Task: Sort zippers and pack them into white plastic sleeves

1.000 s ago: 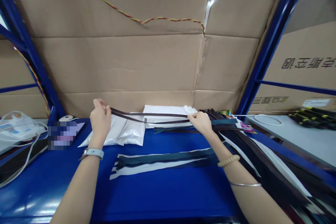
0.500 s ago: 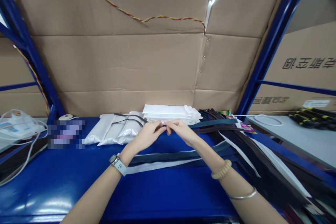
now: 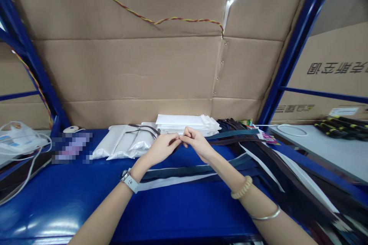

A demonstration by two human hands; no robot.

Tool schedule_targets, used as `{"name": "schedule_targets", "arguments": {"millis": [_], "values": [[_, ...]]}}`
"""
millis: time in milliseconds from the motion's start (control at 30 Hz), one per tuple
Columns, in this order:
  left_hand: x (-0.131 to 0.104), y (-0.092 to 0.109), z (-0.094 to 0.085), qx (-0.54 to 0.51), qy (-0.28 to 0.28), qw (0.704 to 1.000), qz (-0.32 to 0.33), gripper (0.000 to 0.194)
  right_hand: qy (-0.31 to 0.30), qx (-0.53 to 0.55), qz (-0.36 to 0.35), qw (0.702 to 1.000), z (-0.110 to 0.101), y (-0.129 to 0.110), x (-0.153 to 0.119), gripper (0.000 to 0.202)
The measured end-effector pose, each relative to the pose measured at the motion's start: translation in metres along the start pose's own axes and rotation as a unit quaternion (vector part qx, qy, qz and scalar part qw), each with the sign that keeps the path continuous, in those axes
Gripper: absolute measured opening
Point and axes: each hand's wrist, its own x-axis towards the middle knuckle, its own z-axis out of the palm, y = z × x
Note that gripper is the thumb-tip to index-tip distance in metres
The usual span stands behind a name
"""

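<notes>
My left hand is closed in a pinch on a thin dark strip, whose loose end loops back over the white plastic packets. Fingertip to fingertip with it, my right hand pinches at the same spot. The piece between the fingertips is mostly hidden. Below both wrists, teal and white strips lie across the blue tabletop. Just behind the hands rests a stack of flat white packets.
Long dark and white strips heap up on the right. A cardboard panel stands at the back between blue posts. A white cable and a tape roll are at the left.
My right hand's fingers have curled and risen slightly at the pinch. The dark strip's loose end has shifted a little over the packets. The left hand has hardly moved.
</notes>
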Motion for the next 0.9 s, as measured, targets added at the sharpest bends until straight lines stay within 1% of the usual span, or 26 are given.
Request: {"name": "schedule_targets", "arguments": {"millis": [100, 133, 200, 300, 400, 500, 667, 800, 900], "values": [[-0.001, -0.003, -0.004, 0.047, -0.022, 0.999, 0.016, 0.024, 0.01, 0.0, 0.004, 1.0, -0.005, 0.003, 0.003, 0.029], [-0.002, -0.005, -0.006, 0.064, -0.032, 0.997, 0.014, 0.023, 0.027, 0.0, 0.005, 1.0, -0.009, 0.003, 0.004, 0.028], [-0.003, -0.011, -0.014, 0.094, -0.046, 0.995, 0.004, 0.023, 0.079, 0.005, 0.0, 0.997, -0.021, 0.002, 0.009, 0.028], [-0.007, -0.021, -0.03, 0.119, -0.032, 0.992, -0.012, 0.026, 0.166, 0.013, -0.027, 0.986, -0.046, -0.005, 0.015, 0.03], [-0.019, -0.027, -0.048, 0.135, -0.016, 0.99, -0.034, 0.027, 0.201, 0.006, -0.042, 0.979, -0.068, -0.017, 0.012, 0.031], [-0.037, -0.029, -0.065, 0.144, -0.029, 0.988, -0.053, 0.029, 0.208, -0.022, -0.035, 0.977, -0.081, -0.029, 0.0, 0.033], [-0.071, -0.025, -0.087, 0.148, -0.054, 0.984, -0.077, 0.032, 0.224, -0.074, -0.016, 0.972, -0.099, -0.044, -0.031, 0.038], [-0.097, -0.026, -0.104, 0.16, -0.07, 0.98, -0.099, 0.031, 0.256, -0.11, -0.01, 0.96, -0.125, -0.053, -0.058, 0.04], [-0.114, -0.028, -0.114, 0.15, -0.086, 0.978, -0.117, 0.033, 0.271, -0.127, 0.006, 0.954, -0.142, -0.055, -0.074, 0.044]]}}
